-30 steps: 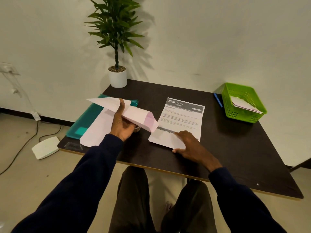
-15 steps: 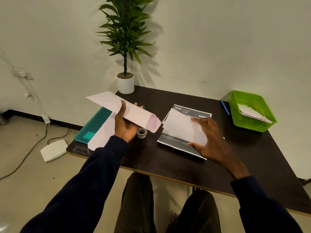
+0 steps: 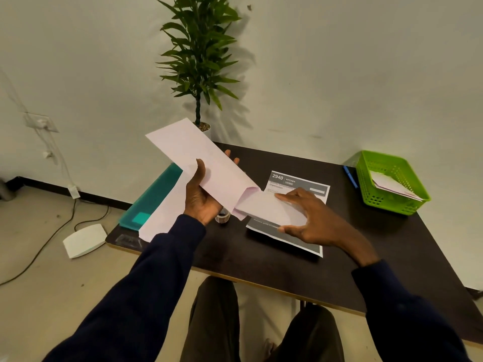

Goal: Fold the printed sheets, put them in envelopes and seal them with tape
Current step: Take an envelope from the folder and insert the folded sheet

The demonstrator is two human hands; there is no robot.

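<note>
The right hand's (image 3: pixel 318 220) fingers (image 3: pixel 287 195) pinch the folded sheet (image 3: pixel 269 207): forefinger laid along its upper edge, thumb under the lower edge, the rest spread behind. The left hand (image 3: pixel 203 202) grips the envelope (image 3: pixel 203 163) near its middle, thumb pressed on the upper face and fingertips showing past the far edge.

A second ago the folded sheet lay pressed flat on the desk (image 3: pixel 261 257) under the right hand. It is now lifted clear, and its leading end has been brought to the envelope's open mouth. The envelope has also risen and slants up toward the far left corner. The two papers meet in the air above the middle of the desk; whether the sheet has entered the mouth cannot be told.

Folding of this sheet looks finished and insertion is beginning. Sliding it home and taping the flap remain.

A tape roll (image 3: pixel 222 216) stands just below the left hand, near the front edge. Another printed sheet (image 3: pixel 295 186) lies flat under the right hand. Pale sheets (image 3: pixel 167 212) rest partly on a teal folder (image 3: pixel 154 197) along the left edge. At the right edge a green basket (image 3: pixel 392 184) holds papers, with a blue pen (image 3: pixel 350 176) beside it.
</note>
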